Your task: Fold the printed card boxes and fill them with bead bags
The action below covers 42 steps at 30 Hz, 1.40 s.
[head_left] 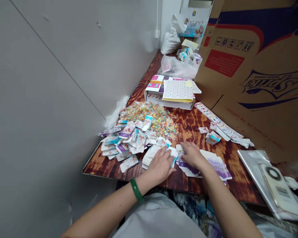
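My left hand (161,165), with a green bangle (136,190) on its wrist, lies with fingers spread over a stack of small white-and-blue printed cards (149,155). To its right, my right hand (193,155) rests on a fanned row of purple-and-white cards (217,165). Its fingers are apart and touch a card at the row's left end; the palm hides part of the row. Left of my left hand is a loose heap of printed cards (129,142), some blue, some purple. Behind it spreads a pile of tiny colourful wrapped pieces (151,115).
A white box with printed sheets (178,91) stands farther back. A large cardboard carton (258,66) borders the right side, a grey wall (52,99) the left. Sticker strips (218,122) and a few small packs (213,138) lie right. A phone (281,190) rests on plastic sleeves.
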Each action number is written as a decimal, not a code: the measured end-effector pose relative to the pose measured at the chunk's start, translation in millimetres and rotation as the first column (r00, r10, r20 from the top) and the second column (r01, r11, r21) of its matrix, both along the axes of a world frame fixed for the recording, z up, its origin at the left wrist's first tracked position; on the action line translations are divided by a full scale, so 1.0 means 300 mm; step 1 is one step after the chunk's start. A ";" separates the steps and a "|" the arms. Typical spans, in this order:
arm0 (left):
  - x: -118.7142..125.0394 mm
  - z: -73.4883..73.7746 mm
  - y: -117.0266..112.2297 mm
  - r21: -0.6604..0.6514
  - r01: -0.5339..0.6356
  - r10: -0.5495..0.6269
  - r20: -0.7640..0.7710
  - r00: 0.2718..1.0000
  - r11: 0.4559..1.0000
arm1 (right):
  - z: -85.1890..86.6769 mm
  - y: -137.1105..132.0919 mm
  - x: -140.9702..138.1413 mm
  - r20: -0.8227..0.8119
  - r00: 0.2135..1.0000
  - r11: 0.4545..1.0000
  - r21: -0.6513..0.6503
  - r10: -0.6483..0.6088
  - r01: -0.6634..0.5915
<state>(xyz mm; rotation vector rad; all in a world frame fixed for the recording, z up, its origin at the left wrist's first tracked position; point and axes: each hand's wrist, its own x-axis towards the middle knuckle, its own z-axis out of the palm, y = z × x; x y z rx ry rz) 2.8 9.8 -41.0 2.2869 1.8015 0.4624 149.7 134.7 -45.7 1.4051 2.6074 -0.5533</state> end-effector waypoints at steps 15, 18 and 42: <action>-0.027 0.012 0.009 -0.086 -0.062 0.074 0.144 0.987 0.994 | 0.103 0.057 0.065 -0.654 0.517 0.819 -0.540 -0.553 0.193; -0.062 0.049 0.015 -0.049 -0.228 0.232 0.283 0.931 0.972 | 0.123 0.028 -0.008 -0.646 0.464 0.755 -0.651 -0.606 0.081; -0.086 0.083 0.026 -0.121 -0.425 0.440 0.166 0.883 0.897 | 0.063 -0.013 -0.182 -0.687 0.598 0.870 -0.492 -0.413 0.035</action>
